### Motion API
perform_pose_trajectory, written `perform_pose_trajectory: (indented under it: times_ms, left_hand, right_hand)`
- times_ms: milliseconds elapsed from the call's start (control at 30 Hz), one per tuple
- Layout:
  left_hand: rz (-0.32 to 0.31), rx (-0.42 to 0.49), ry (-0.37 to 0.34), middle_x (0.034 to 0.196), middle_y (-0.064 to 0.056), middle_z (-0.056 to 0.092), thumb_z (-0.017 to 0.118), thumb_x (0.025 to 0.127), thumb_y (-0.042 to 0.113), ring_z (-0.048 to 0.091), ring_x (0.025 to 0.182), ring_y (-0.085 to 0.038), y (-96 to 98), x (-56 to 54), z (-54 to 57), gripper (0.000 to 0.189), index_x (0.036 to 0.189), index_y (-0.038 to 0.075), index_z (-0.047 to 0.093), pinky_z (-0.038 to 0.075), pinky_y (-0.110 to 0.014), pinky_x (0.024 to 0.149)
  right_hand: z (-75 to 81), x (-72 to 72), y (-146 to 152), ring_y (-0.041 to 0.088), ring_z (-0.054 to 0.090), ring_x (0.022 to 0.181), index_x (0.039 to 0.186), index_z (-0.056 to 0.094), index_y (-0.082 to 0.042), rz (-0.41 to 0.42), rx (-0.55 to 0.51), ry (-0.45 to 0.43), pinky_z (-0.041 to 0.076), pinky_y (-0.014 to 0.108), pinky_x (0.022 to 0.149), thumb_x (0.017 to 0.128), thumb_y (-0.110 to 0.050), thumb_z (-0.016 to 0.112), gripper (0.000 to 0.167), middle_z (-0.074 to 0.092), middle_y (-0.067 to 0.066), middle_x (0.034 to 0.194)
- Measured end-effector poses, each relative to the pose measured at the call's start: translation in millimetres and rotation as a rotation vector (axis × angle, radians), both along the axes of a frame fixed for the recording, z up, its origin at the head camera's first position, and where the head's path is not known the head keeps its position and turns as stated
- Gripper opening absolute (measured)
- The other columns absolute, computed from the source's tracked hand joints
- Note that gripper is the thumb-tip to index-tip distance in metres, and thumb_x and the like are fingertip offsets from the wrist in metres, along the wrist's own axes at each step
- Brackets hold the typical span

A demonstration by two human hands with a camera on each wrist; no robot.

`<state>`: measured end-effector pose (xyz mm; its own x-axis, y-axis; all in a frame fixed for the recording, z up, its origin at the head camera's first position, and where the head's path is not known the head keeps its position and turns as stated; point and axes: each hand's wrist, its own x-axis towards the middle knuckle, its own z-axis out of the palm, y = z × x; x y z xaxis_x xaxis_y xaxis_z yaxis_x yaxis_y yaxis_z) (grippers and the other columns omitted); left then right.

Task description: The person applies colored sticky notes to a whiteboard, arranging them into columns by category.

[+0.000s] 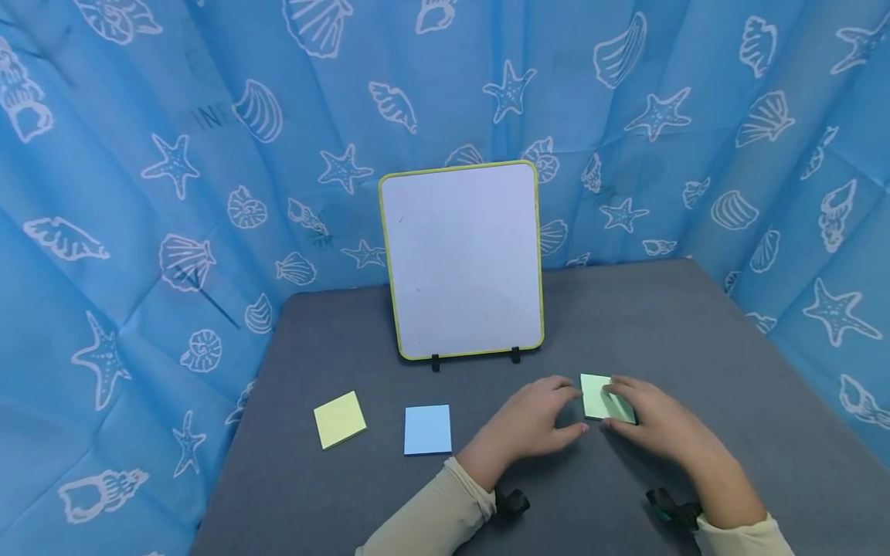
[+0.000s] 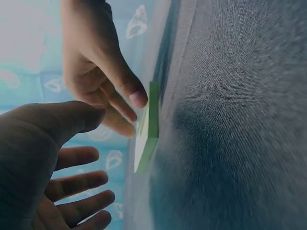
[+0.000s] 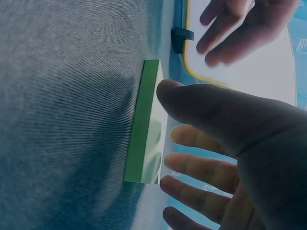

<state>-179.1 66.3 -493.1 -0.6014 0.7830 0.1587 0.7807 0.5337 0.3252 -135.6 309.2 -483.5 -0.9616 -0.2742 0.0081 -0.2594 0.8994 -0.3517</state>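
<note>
A pale green sticky note pad point(image 1: 596, 399) lies on the grey table to the right of the board. My right hand point(image 1: 657, 421) is over the pad's right side, thumb by its near edge and fingers loosely spread above its top. In the right wrist view the thumb tip overlaps the green pad point(image 3: 151, 129), and the other fingers are extended beside it. My left hand point(image 1: 531, 417) stands just left of the pad with thumb and fingers apart, holding nothing. The left wrist view shows a gap between its fingers and the green pad point(image 2: 152, 115).
A blue sticky note pad point(image 1: 427, 429) and a yellow one point(image 1: 339, 419) lie to the left on the grey table point(image 1: 313, 502). Behind them a white board point(image 1: 464, 262) with a yellow rim stands on black feet. A blue shell-patterned curtain point(image 1: 445, 85) hangs around the table.
</note>
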Motion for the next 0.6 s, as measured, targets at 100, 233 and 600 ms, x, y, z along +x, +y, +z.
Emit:
perform_pose_trajectory:
  times_ms: [100,233,600]
  left_hand:
    - [0.013,-0.006,0.018,0.146,0.004,0.062,0.059,0.107,0.051,0.063,0.13,-0.007,11.3,-4.2,-6.7,0.051,0.147,0.018,0.063,0.053,-0.022,0.107]
    - [0.052,-0.042,0.032,0.146,0.003,0.062,0.06,0.107,0.049,0.063,0.13,-0.008,25.7,-9.2,-14.5,0.051,0.147,0.017,0.064,0.053,-0.022,0.107]
    - [0.091,-0.032,0.004,0.148,0.0,0.062,0.065,0.105,0.047,0.063,0.133,-0.013,34.5,-15.4,-25.7,0.053,0.146,0.014,0.064,0.052,-0.025,0.11]
  right_hand:
    - [-1.6,-0.2,1,0.054,0.061,0.126,0.133,0.069,0.003,0.003,-0.002,-0.007,0.053,0.067,0.096,0.089,-0.03,0.086,0.057,0.062,0.034,0.14]
    - [-1.3,1.5,4,0.055,0.061,0.126,0.133,0.069,0.003,0.001,-0.001,-0.006,0.053,0.067,0.096,0.088,-0.027,0.087,0.056,0.061,0.034,0.141]
    - [-0.1,-1.9,1,0.053,0.061,0.128,0.132,0.07,0.003,-0.017,0.004,-0.024,0.053,0.065,0.098,0.089,-0.025,0.086,0.053,0.061,0.031,0.143]
